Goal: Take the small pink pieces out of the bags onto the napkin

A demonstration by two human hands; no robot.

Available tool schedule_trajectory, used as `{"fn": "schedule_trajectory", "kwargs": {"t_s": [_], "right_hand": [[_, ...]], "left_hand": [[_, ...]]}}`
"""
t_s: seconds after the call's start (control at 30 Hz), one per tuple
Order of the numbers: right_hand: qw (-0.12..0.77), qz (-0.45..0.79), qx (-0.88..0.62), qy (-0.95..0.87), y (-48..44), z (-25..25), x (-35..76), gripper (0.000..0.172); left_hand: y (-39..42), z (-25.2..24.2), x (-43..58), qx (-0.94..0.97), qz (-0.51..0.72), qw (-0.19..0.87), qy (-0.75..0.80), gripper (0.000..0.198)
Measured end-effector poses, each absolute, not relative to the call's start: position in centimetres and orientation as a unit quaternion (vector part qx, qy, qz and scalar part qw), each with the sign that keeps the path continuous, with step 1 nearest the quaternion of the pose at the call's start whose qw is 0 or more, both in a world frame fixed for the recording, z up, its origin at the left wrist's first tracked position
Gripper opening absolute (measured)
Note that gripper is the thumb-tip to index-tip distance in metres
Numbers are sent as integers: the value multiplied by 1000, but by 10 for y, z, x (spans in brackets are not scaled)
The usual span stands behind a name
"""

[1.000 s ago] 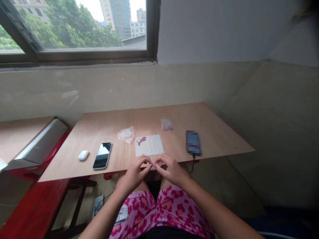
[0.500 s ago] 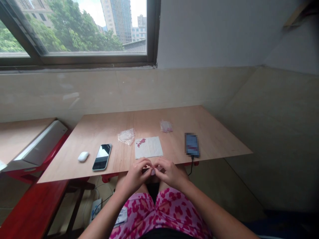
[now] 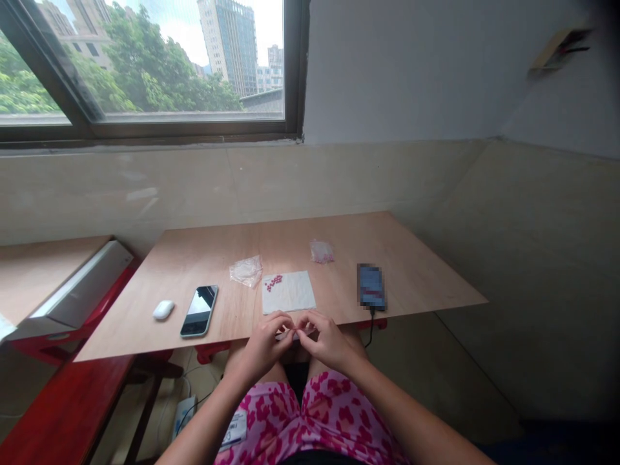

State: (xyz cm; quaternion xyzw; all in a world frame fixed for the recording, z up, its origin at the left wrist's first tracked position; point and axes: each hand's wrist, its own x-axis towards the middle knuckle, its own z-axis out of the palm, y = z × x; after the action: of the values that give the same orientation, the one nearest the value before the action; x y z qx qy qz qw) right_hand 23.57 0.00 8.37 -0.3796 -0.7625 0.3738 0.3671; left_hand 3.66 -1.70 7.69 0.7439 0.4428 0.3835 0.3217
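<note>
My left hand [image 3: 270,342] and my right hand [image 3: 323,337] meet fingertip to fingertip at the table's front edge, above my lap. Both are closed in a pinch, and whatever lies between the fingertips is too small to make out. Just beyond them a white sheet [image 3: 293,294] lies flat on the table, with several small dark pink pieces [image 3: 274,282] on its upper left part. A clear plastic bag [image 3: 246,270] rests left of the sheet. Behind the sheet sits another clear bag [image 3: 321,252] with small pink pieces inside.
On the wooden table [image 3: 339,226], a phone [image 3: 199,311] and a white earbud case [image 3: 163,310] lie at the left. A second phone [image 3: 372,286] with a black cable [image 3: 371,329] is at the right. A red bench [image 3: 62,407] stands lower left.
The view has tilted slightly, so the table sits a little lower in the picture. Both hands remain together in a pinch, and the pinkish bit seen below the fingertips shows less now.
</note>
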Motion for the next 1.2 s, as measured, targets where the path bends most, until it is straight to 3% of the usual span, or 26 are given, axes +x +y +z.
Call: {"fn": "schedule_trajectory", "kwargs": {"t_s": [0.47,1.2], "right_hand": [[365,286,-376,-802,4,74,240,13],[335,265,-394,-814,6,66,242,10]], "left_hand": [[-16,77,37,764,361,309,437,9],[-18,88,34,749,375,335,431,14]]}}
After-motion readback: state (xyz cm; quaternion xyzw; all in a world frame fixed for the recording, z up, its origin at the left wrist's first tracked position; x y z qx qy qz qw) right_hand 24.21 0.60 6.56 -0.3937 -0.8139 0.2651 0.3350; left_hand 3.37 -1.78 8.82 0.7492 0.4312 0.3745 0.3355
